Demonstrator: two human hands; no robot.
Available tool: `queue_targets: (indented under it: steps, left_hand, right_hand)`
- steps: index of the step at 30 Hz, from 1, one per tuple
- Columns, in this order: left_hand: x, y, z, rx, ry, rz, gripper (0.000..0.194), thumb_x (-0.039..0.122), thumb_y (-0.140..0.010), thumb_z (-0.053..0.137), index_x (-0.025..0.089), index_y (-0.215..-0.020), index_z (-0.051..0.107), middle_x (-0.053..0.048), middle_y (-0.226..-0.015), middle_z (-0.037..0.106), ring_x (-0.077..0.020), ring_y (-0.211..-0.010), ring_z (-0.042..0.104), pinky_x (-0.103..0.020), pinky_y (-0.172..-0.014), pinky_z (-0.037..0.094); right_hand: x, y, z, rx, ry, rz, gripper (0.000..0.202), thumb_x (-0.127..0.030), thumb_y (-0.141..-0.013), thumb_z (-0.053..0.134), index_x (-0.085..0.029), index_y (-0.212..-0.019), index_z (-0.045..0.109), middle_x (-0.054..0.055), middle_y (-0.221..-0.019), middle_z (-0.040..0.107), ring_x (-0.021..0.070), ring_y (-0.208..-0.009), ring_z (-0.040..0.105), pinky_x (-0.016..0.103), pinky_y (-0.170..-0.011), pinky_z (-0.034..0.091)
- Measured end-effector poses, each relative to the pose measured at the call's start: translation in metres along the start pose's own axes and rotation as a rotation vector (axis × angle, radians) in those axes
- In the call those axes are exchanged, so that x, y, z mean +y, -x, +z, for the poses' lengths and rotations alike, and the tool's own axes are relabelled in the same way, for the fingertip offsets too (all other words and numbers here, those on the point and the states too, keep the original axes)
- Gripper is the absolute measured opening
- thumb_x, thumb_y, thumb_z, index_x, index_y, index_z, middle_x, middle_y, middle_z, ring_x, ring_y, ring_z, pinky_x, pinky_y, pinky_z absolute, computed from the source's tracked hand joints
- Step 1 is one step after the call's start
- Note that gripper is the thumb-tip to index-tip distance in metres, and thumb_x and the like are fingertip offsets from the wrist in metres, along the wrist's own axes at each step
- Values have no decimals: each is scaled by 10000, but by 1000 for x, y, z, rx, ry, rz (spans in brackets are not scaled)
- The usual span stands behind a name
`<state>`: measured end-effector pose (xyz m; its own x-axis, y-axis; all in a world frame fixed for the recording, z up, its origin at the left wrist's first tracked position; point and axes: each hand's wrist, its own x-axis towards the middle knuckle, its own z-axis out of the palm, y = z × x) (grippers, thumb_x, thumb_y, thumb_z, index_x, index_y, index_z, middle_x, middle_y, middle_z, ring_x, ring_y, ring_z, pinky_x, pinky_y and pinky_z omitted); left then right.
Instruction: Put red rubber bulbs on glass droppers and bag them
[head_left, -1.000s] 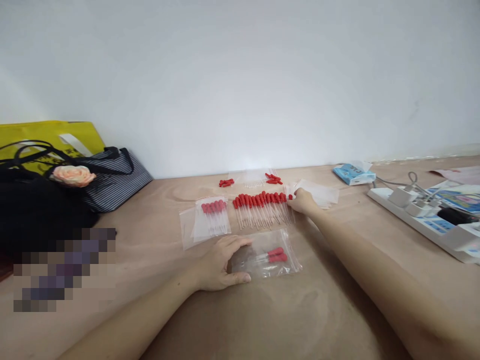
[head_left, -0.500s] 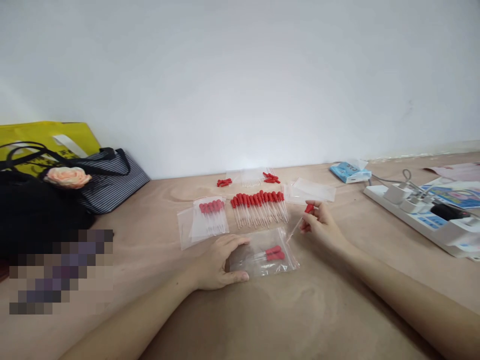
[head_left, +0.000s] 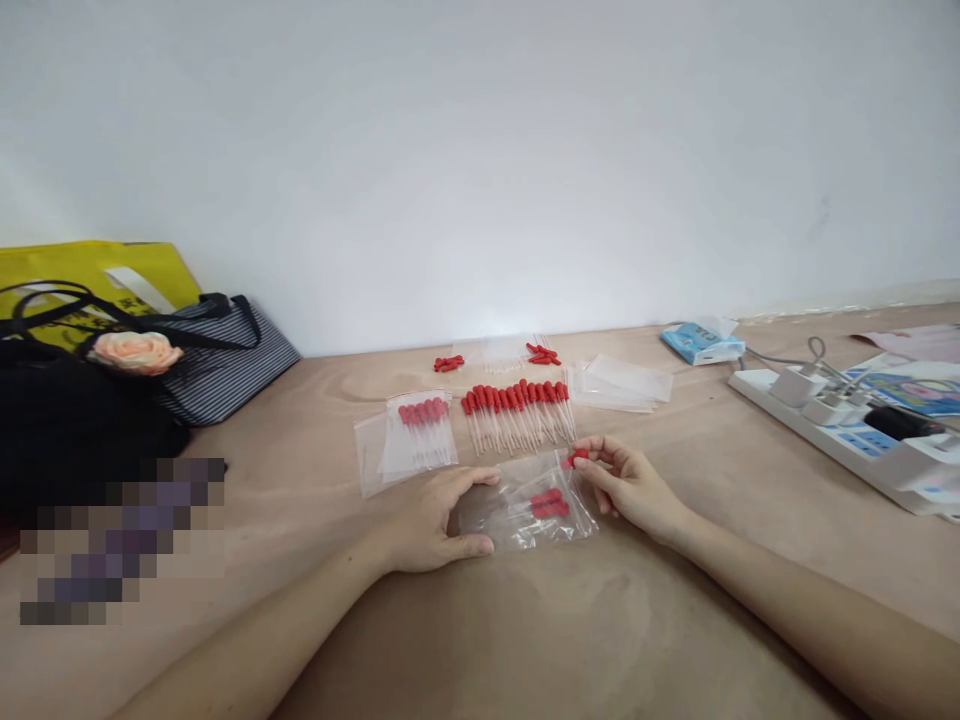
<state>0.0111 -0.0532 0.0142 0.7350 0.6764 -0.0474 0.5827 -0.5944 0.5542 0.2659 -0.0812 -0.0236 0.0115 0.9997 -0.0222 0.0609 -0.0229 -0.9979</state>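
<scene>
A clear zip bag (head_left: 517,530) lies flat in front of me, with red-bulbed droppers (head_left: 550,502) inside. My left hand (head_left: 442,520) rests at its left end, thumb and fingers spread apart on the plastic. At the bag's right, open-looking end, my right hand (head_left: 619,485) pinches a dropper by its red bulb (head_left: 577,458); the tube points left into or over the bag, which I cannot tell. Behind the bag runs a row of several red-bulbed droppers (head_left: 517,405). To the left, more droppers (head_left: 424,425) lie on or in clear bags (head_left: 371,460).
Flat clear bags (head_left: 622,385) lie behind my right hand. Loose red bulbs (head_left: 448,364) and clear tubes (head_left: 504,362) are near the wall. A blue tissue pack (head_left: 699,343) and a power strip (head_left: 840,430) stand right; a striped bag (head_left: 229,360) and yellow bag (head_left: 157,275) stand left.
My right hand has moved left and slightly down, bringing the dropper from beside the bag to its right end. My left hand has stayed nearly still.
</scene>
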Motion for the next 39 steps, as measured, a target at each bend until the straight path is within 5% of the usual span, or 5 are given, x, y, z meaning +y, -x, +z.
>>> queue_targets:
  steps: [6, 13, 29, 35, 39]
  left_hand:
    - [1, 0, 1, 10, -24, 8, 591, 464, -698, 583, 263, -1214, 375, -46, -1263, 448, -235, -1139, 417, -402, -942, 335]
    - [0, -1, 2, 19, -40, 14, 595, 462, -698, 582, 263, -1219, 376, -44, -1267, 445, -236, -1141, 414, -395, -940, 336]
    - [2, 0, 0, -1, -61, -7, 590, 469, -713, 564, 250, -1222, 363, -52, -1262, 437, -237, -1142, 404, -392, -942, 336]
    - [-6, 1, 4, 13, -57, 29, 592, 465, -718, 563, 265, -1230, 344, -34, -1273, 421, -225, -1154, 388, -375, -958, 325]
    - [-6, 0, 4, 20, -54, 32, 593, 477, -718, 558, 261, -1228, 347, -37, -1270, 422, -227, -1151, 389, -373, -959, 323]
  right_hand:
    - [3, -3, 4, -102, 88, 18, 348, -469, -657, 604, -183, -783, 451, -22, -679, 576, 25, -330, 389, 167, -280, 291]
    - [2, 0, 8, -222, -38, -79, 326, -455, -671, 611, -192, -775, 449, 32, -796, 633, 157, -712, 618, 287, -626, 486]
    - [-2, -12, -2, -259, 417, -58, 277, -346, -750, 496, -143, -586, 590, -30, -486, 491, 59, -423, 388, 189, -418, 312]
    - [-20, -48, -24, 96, 572, 14, 100, -230, -693, 538, -134, -689, 567, -5, -623, 563, 55, -456, 437, 169, -432, 342]
    - [-25, -92, -26, 224, 722, 139, 338, -273, -682, 549, -99, -972, 542, 56, -725, 613, 92, -471, 503, 192, -424, 361]
